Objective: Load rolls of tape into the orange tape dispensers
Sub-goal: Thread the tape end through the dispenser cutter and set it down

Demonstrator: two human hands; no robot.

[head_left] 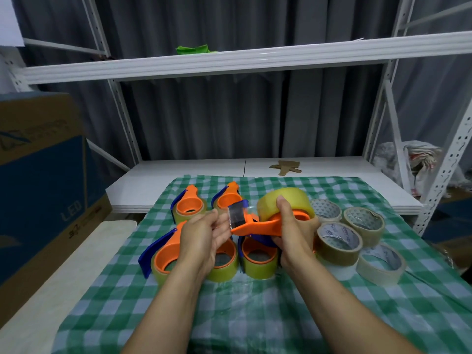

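The right hand [291, 231] is closed around an orange dispenser [260, 226] held above the cloth [255, 315], thumb pressed on the yellowish roll [283, 201] seated in it, the other fingers wrapped underneath; the left hand [204, 233] is half open, fingertips at the dispenser's toothed blade end, where a strip of clear tape [237, 213] stretches across; whether it pinches the strip I cannot tell.

Four more dispensers lie on the green checked cloth, each with a yellowish roll inside its ring: two at the back [190, 206] [227, 198], one front left [163, 254] with its blue guard sticking out, one [259, 259] just under the held one; a fifth loaded roll [224, 261] shows behind the left wrist.

Right of the hands sit four loose rolls with printed cores, touching or nearly so: a pale one [327, 209] at the back, two brown ones [364, 224] [338, 242], a whitish one [381, 263] in front.

A cardboard box [38, 175] stands at left; a white shelf [229, 62] runs above.
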